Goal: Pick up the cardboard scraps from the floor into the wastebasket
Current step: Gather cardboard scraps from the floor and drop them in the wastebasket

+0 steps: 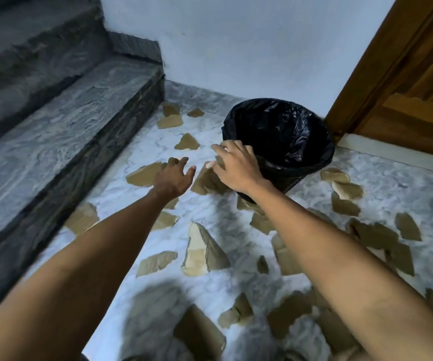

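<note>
A cardboard scrap (207, 179) is grasped by the right hand (236, 168) beside the wastebasket (311, 162). The left hand (173, 178) is spread, released, above floor scraps (142, 174).

Approx 25+ cardboard scraps (205, 252) on floor, exact no. unclear w/ blur; 1 wastebasket (279, 138); 2 hands; 3 steps (61, 121) left.
</note>
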